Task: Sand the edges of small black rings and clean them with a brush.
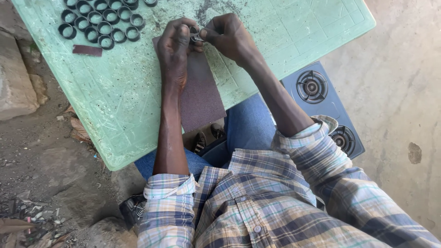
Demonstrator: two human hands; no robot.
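Both hands are up near the top middle of the frame, meeting over a pale green plastic desk (119, 92) that's pretty scratched and speckled with dark grit. The left hand (173, 48) and the right hand (229, 36) have their fingers pinched on the same small dark ring (195, 35), which sits right between the two thumbs and is mostly covered by them, so not much of it shows. The left hand's fingers curl down around it from the left, the right hand's fingers are pressed together on it from the right.

Right under the hands is a long strip of dark reddish-brown sandpaper (200, 92), lying flat on the desk and running down to its near edge. In the upper left of the frame there's a cluster of black rings (102, 20) packed side by side in rows, and just below them a small scrap of sandpaper (87, 50).

To the right of the frame, below the desk, a grey two-burner gas stove (321, 105) sits on the ground.
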